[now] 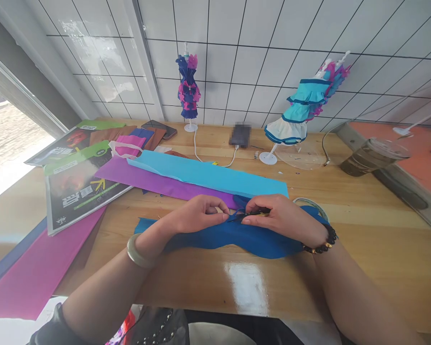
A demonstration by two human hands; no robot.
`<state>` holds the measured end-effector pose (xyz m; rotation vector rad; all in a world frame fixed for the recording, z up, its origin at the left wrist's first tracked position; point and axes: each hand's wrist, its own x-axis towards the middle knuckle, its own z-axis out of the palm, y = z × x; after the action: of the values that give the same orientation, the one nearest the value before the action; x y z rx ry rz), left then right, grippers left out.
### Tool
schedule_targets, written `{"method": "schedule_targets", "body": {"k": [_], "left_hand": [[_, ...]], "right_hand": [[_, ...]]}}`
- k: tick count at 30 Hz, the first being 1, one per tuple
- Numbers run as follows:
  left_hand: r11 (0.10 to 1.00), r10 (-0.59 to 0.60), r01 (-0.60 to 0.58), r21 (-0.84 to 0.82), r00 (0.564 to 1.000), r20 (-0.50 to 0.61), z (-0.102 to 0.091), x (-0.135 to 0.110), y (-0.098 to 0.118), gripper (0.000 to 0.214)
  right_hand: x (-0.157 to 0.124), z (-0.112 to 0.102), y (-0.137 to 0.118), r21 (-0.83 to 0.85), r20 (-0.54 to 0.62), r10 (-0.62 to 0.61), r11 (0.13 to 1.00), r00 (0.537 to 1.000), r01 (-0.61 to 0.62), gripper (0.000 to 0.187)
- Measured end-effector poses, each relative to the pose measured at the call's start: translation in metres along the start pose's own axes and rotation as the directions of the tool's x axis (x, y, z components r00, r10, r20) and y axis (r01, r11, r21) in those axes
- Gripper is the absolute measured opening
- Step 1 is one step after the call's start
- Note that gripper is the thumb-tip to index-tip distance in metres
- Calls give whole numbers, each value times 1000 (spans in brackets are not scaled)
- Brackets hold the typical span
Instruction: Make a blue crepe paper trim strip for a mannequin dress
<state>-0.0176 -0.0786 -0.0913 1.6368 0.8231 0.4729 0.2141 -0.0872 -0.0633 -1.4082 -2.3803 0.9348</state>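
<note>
My left hand (201,213) pinches the edge of a small dark blue piece of thin crepe-like material (240,202) between thumb and fingertips. My right hand (278,215) is closed around small dark-handled scissors (261,212), their blades pointing left at the blue piece, close to my left fingertips. Beneath both hands spreads a larger dark blue sheet (266,247) with a wavy front edge. Just behind them lie a light blue strip (208,175) and a purple strip (165,181), partly overlapped. My right palm hides part of the scissors.
Two doll-sized dress stands, one navy and pink (188,91), one turquoise and white (298,112), stand by the tiled wall. A lidded cup (371,157) is at right, a roll of tape (311,203) by my right wrist. Booklets (86,187) and pink sheets (39,273) lie left.
</note>
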Motion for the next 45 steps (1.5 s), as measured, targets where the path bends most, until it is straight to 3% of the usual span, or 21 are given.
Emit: {"method": "schedule_targets", "body": {"k": [24,35,45], "left_hand": [[970,-10,-9,244,997,77,-21,-13,10,30],[979,-96,57,196,976,195,-29,-17,18,25],[977,-143,104,187,968,207,-30,-16,14,23]], "right_hand": [[-2,2,-4,71,-18,26,997,999,-25,35],[-3,1,-6,41,-42,37,999,998,-36,34],[-3,2,-6,42,-49,35,999,998,-33,33]]}}
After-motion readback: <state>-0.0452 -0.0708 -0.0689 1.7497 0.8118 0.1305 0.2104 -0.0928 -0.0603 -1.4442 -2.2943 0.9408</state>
